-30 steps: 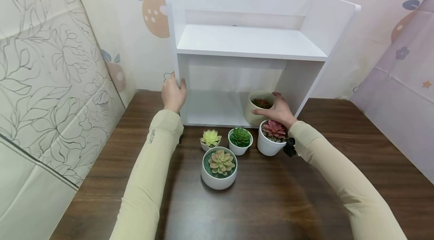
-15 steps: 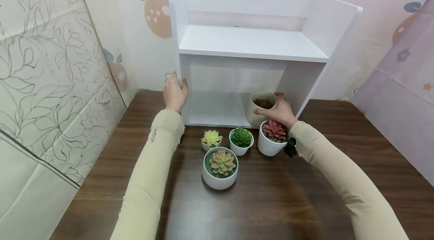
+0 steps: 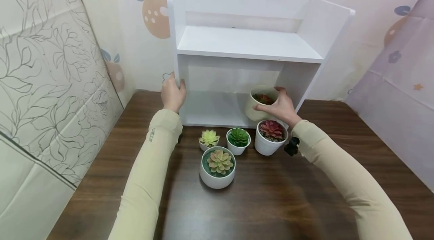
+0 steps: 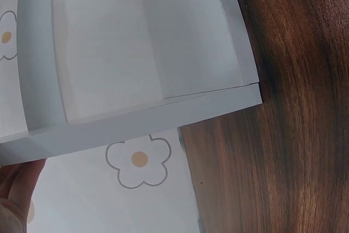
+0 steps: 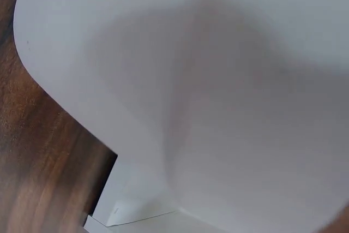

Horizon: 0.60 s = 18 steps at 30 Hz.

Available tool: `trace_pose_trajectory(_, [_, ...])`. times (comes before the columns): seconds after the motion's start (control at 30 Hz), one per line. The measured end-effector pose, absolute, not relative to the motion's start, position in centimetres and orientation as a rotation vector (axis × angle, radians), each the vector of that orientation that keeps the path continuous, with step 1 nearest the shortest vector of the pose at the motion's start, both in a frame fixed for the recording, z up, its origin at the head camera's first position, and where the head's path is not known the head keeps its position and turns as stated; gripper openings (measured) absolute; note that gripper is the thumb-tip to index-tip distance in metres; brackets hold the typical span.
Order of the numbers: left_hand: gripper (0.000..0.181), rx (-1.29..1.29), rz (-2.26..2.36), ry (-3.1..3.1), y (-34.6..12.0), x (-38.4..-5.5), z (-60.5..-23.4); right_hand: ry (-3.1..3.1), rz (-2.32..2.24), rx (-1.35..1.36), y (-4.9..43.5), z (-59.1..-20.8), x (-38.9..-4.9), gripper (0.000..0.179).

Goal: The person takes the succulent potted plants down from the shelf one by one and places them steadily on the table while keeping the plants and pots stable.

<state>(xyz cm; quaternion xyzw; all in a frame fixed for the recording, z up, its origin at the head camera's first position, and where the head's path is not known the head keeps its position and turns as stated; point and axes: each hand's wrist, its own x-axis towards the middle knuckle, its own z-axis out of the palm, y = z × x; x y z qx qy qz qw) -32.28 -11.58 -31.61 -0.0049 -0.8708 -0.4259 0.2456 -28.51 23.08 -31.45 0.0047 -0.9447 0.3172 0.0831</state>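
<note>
At the left side panel of a white two-tier shelf (image 3: 244, 54), my left hand (image 3: 173, 95) grips the panel, thumb towards the inside. In the left wrist view, the fingers (image 4: 26, 186) pass behind the panel's edge. My right hand (image 3: 284, 107) holds a cream pot (image 3: 251, 111) by its rim and side, thumb in front. Inside that pot sits a reddish succulent (image 3: 263, 99). The pot is slightly tilted, in the right part of the lower compartment. A pale blurred surface (image 5: 245, 135) fills most of the right wrist view; which thing it is, I cannot tell.
Just in front of the shelf stand a white pot with a pink succulent (image 3: 268, 145), a small dark green succulent (image 3: 238, 137), a small yellow-green one (image 3: 209, 138) and a wider white bowl pot (image 3: 217, 182). All stand on the brown wooden table (image 3: 264, 202).
The cream pot has risen slightly and tipped in my right hand, having stood upright on the shelf's lower board before. My left hand keeps its hold on the side panel.
</note>
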Motion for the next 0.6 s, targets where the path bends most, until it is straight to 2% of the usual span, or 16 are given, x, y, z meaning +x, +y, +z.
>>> trace_pose_trajectory(0.6, [0.04,-0.012,-1.167,-2.373,-11.5,-32.3,-31.7,-2.699,1.037,0.136,21.9,-29.3,-25.7,0.109])
